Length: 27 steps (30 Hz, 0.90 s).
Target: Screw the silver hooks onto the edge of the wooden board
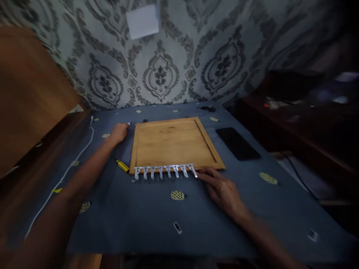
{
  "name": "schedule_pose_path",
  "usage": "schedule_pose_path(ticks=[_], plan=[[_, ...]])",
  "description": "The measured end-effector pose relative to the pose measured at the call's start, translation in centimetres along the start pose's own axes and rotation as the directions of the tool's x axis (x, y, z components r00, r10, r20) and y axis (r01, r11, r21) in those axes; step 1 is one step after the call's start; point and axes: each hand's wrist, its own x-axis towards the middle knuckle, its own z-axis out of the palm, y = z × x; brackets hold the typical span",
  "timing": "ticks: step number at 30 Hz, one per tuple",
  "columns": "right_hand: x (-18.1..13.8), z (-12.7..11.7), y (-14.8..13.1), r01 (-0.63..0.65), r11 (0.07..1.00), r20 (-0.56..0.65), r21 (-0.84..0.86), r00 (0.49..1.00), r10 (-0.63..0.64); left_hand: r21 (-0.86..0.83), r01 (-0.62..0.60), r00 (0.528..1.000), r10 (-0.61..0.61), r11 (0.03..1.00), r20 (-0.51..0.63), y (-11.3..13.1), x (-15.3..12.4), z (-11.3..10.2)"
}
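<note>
A framed wooden board point(168, 144) lies flat on the blue patterned cloth point(146, 220). Along its near edge runs a strip of shiny metal hooks point(160, 171), several in a row, their ends hanging toward me. My right hand point(221, 188) is at the strip's right end, with thumb and fingers closed about the last hook beside the board's edge. Left of the board's far corner, my left hand point(120, 132) is closed. A small shiny bit shows at its fingertips, too small to name. A yellow-and-black handled tool point(122, 166) lies by the board's near left corner.
Right of the board lies a black phone point(238, 144). A small dark object point(207, 108) sits at the back edge. A white cable point(75, 158) runs along the left. Nearer me is a small rectangular piece point(177, 227). A brown panel point(30, 93) leans at left.
</note>
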Motion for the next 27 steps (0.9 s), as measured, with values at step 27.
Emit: schedule_pose_path(ticks=[27], plan=[[-0.4,-0.5,-0.8,-0.046,0.999,0.022,0.019,0.999,0.046,-0.802,-0.267,0.510,0.785,0.534,0.353,21.0,-7.5,-4.9]])
